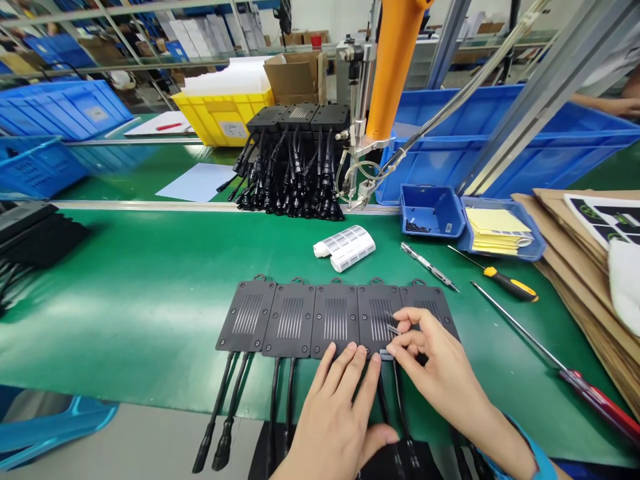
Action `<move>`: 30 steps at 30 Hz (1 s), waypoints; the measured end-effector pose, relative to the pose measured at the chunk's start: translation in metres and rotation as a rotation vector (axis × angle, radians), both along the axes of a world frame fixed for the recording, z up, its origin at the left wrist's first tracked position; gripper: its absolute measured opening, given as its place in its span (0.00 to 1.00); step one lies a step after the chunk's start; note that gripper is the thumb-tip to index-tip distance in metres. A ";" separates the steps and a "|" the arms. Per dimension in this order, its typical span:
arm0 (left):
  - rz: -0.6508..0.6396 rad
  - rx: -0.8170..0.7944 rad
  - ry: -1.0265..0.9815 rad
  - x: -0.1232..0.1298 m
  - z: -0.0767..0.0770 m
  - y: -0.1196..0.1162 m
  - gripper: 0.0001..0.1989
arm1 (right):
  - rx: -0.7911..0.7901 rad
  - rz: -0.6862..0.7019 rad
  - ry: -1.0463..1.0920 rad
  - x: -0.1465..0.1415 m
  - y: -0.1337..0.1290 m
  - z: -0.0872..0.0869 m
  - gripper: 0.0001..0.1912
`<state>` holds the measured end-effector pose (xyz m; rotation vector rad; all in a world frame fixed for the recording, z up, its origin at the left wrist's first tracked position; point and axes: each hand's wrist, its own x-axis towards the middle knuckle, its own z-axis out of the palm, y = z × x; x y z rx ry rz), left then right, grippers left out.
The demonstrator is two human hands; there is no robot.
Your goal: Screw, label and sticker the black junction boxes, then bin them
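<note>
Side by side in a row lie several flat black boxes (pixel 289 343) with slotted lids, screws and hanging loops; paired black cables run toward me. My left hand (pixel 336 420) is open, its fingertips resting at the near edge of the middle boxes. On the fourth box's near edge is a small grey printed label (pixel 385 355). My right hand (pixel 433 363) is closed in a pinch at the label, with its thumb tip touching it. Thin shiny slivers show by its fingers, too small to name. This hand partly covers the rightmost box (pixel 434 303).
A barcode label sheet (pixel 350 248), a pen (pixel 429 265), a yellow-black screwdriver (pixel 510 283) and a long red-handled screwdriver (pixel 583 383) lie around. Behind are a blue bin with screws (pixel 431 208), stacked cabled boxes (pixel 297 119) and a hanging orange tool (pixel 393 67). Cardboard (pixel 585 280) lies right.
</note>
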<state>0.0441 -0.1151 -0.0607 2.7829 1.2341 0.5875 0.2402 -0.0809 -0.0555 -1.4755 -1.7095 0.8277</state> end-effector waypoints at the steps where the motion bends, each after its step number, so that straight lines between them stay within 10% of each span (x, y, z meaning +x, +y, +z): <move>1: 0.006 0.002 0.004 0.001 -0.001 0.000 0.32 | 0.006 0.001 0.000 0.000 0.000 0.000 0.13; 30: 0.073 0.014 0.140 0.017 0.014 0.000 0.36 | -0.053 -0.084 0.130 0.016 0.001 0.014 0.15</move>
